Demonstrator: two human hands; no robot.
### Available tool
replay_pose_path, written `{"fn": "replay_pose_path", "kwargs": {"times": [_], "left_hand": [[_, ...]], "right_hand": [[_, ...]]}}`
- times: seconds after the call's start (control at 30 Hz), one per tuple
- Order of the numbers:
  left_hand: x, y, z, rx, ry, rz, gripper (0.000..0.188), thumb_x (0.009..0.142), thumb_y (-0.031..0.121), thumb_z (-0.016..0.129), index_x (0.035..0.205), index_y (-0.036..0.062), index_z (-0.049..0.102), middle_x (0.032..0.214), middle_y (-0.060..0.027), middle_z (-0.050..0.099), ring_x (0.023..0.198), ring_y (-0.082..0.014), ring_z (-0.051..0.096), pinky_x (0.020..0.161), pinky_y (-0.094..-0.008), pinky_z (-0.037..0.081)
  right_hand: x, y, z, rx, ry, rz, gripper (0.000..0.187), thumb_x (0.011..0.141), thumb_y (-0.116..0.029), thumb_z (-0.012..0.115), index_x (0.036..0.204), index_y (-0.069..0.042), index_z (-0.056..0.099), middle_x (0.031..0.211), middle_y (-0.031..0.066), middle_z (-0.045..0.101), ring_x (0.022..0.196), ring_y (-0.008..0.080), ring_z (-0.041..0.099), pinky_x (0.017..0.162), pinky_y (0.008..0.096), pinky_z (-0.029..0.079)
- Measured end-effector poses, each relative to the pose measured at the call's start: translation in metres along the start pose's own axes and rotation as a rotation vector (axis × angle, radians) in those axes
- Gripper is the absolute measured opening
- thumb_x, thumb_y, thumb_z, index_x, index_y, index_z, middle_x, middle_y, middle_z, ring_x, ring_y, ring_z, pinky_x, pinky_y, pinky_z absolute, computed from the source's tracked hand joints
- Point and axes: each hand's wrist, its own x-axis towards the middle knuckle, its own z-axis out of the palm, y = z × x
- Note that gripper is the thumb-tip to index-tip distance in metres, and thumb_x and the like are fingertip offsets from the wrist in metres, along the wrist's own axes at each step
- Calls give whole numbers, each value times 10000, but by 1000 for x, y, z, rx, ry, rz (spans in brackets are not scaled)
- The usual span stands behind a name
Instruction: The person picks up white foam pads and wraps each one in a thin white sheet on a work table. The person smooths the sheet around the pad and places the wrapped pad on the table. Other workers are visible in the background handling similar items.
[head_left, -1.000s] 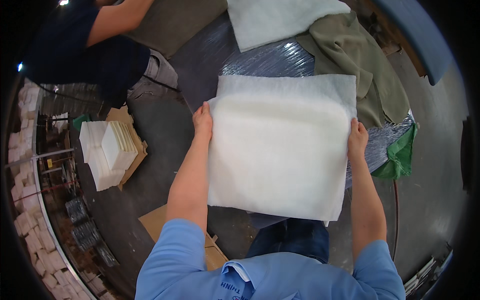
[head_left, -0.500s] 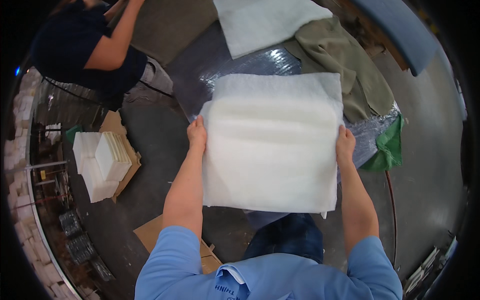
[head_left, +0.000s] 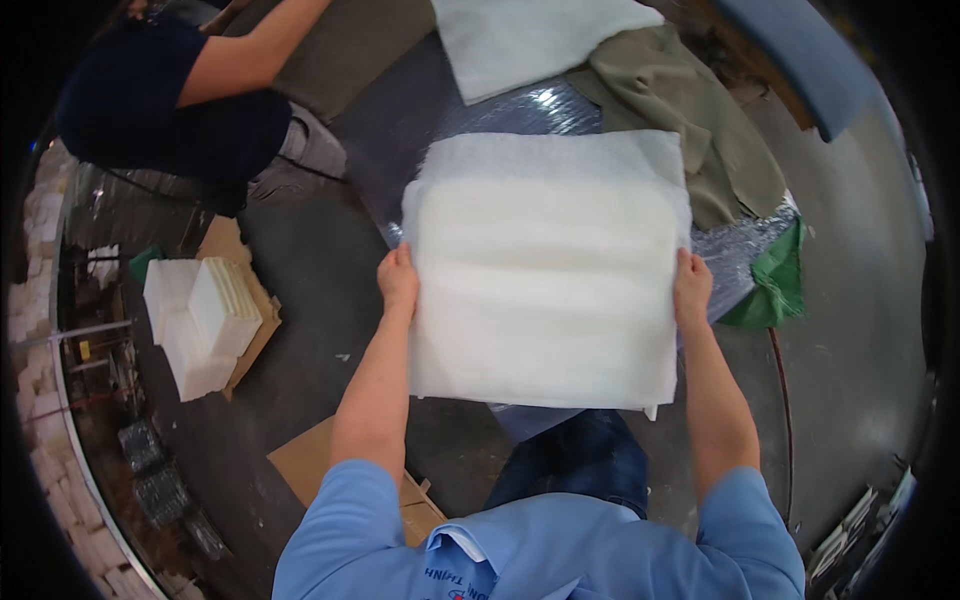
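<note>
Between my two hands is a square white foam pad covered by a sheet of soft white wadding. The wadding's thin far edge reaches beyond the thicker pad, and faint creases run across its middle. My left hand is closed on the left edge, and my right hand grips the right edge at about the same height. The fingertips under the pad are hidden. Beneath its far part lies a work surface covered in shiny plastic film. The near edge overhangs towards my body.
Another white wadding sheet and an olive cloth lie beyond, with a green cloth at right. A co-worker works at far left. White foam blocks rest on cardboard at left. A blue padded piece stands far right.
The pad has moved slightly away from my body, both hands still on its edges. The co-worker's arm at far left has shifted to the right.
</note>
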Motion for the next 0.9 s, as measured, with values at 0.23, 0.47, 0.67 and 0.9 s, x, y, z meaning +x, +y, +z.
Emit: {"fn": "replay_pose_path", "kwargs": {"times": [0.23, 0.47, 0.67, 0.9], "left_hand": [[-66, -30, -37, -312, -142, -249, 673, 1090, 534, 505, 1385, -62, 607, 1334, -138, 676, 1213, -243, 633, 1037, -345, 487], [-88, -59, -23, -72, 17, -90, 627, 1105, 494, 490, 1211, -92, 684, 1149, -144, 738, 987, -229, 672, 934, -345, 507], [-105, -70, -36, -338, 55, -207, 704, 1103, 550, 430, 1242, -92, 686, 1215, -178, 731, 1072, -269, 688, 943, -386, 515], [-124, -80, -26, 87, 152, -59, 725, 1080, 583, 427, 1150, -69, 738, 1107, -272, 746, 1049, -384, 714, 925, -455, 523]], "right_hand": [[-60, -11, -40, 181, -171, 317, 402, 1100, -389, 548, 1009, -17, 667, 849, -38, 628, 781, 72, 532, 709, 268, 454], [-71, 31, -37, -58, -79, 33, 380, 1084, -320, 577, 871, -8, 619, 747, -34, 537, 724, 90, 452, 668, 305, 416], [-101, 22, -43, 175, -47, 83, 413, 1068, -359, 595, 851, -8, 619, 717, -11, 540, 716, 103, 454, 673, 334, 425], [-149, 47, -53, -141, 2, -43, 423, 1051, -356, 600, 831, 1, 538, 712, 122, 524, 684, 194, 475, 672, 388, 432]]}}
